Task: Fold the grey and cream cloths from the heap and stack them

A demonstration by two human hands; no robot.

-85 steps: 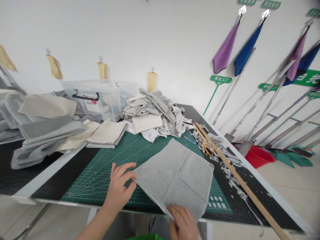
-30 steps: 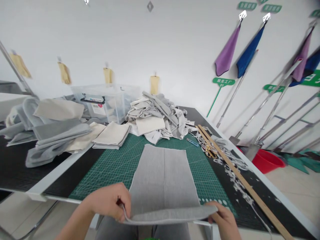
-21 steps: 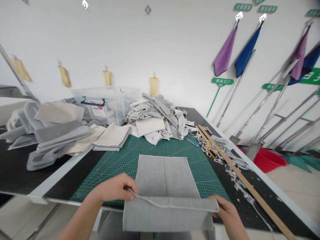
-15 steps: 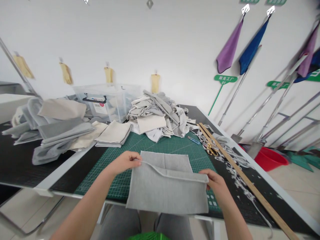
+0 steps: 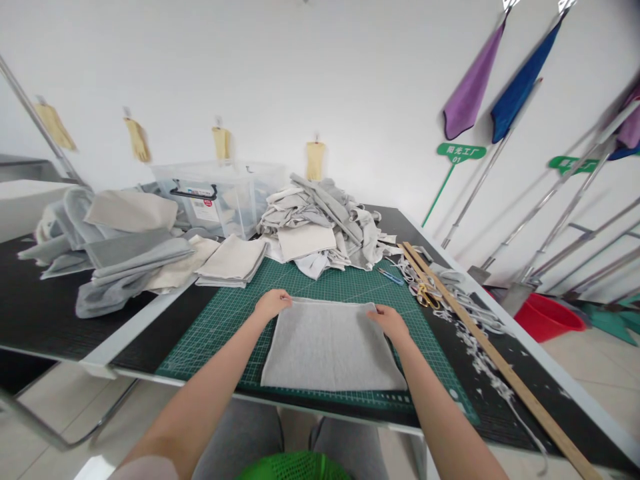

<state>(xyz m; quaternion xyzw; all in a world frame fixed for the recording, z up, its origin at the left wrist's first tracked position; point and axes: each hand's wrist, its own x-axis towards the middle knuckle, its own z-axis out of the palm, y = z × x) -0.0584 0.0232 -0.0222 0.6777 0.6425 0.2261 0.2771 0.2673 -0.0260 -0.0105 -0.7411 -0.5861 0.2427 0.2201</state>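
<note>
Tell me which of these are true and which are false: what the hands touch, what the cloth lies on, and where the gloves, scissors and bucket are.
1. The left hand and right hand both touch the grey cloth. True.
2. The grey cloth lies on a red mat. False: it lies on a green mat.
3. The yellow gloves lie on the table. False: they hang on the wall.
4. The gold-handled scissors are right of the grey cloth. True.
5. The bucket is red. True.

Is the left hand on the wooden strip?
No, the left hand is at the far left corner of the folded grey cloth.
</note>
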